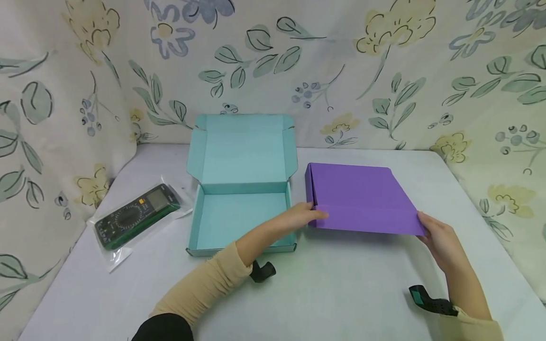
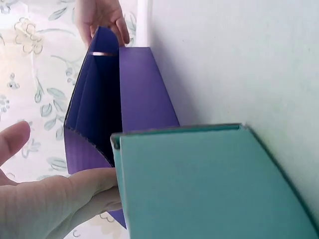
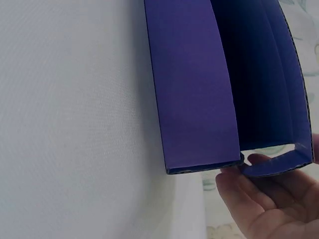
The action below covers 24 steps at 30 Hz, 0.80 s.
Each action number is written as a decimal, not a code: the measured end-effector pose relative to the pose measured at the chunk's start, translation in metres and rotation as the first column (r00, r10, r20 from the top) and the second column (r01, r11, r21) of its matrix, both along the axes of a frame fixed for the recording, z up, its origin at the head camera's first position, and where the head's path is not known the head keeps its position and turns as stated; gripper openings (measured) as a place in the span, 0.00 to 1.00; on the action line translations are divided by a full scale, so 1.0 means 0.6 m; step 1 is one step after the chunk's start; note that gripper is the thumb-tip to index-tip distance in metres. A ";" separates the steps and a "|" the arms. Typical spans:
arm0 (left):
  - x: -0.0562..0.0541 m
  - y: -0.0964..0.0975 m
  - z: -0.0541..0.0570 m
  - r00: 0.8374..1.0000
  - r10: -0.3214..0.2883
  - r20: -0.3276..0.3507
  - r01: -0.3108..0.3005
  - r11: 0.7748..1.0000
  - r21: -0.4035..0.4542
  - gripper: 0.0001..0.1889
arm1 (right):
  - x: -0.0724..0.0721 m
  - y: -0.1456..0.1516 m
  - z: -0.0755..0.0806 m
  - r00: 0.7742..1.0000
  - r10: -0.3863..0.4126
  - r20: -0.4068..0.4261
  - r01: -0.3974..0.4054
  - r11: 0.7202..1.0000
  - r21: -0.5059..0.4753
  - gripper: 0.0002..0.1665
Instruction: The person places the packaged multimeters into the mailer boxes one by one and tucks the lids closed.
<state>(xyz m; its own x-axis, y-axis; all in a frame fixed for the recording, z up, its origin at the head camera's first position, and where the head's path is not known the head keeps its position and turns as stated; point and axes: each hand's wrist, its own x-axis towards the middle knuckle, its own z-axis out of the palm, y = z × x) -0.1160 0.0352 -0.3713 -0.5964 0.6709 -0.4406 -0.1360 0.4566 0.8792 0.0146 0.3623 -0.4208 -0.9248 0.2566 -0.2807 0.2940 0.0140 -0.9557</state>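
A purple cardboard box (image 1: 358, 194) lies at the right, its lid raised at the front; the right wrist view shows its dark inside (image 3: 259, 74) through the gap. At its front left corner my left hand (image 1: 298, 217) grips the lid, thumb over the top and fingers by the side flap (image 2: 87, 149). My right hand (image 1: 441, 244) holds the lid's front right corner, with fingertips around the side flap (image 3: 279, 164). Left of it stands an open light-teal box (image 1: 243, 213), lid upright at the back, my left forearm crossing over its front corner.
A green and black multimeter (image 1: 136, 215) in a clear plastic bag lies left of the teal box. Floral curtains (image 1: 264, 71) hang behind the white table (image 1: 332, 298) and along its sides. Black camera mounts (image 1: 262, 272) sit at both wrists.
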 end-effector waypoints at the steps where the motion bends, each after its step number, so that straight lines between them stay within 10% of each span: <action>1: 0.003 -0.001 -0.001 1.000 -0.005 -0.011 0.005 1.000 0.001 0.39 | 0.002 -0.001 0.000 1.000 -0.001 -0.008 0.001 1.000 0.001 0.49; 24: 0.031 -0.001 0.001 0.975 -0.046 -0.217 0.011 0.987 -0.158 0.26 | 0.030 -0.031 0.018 0.997 0.069 -0.021 -0.059 0.944 0.325 0.35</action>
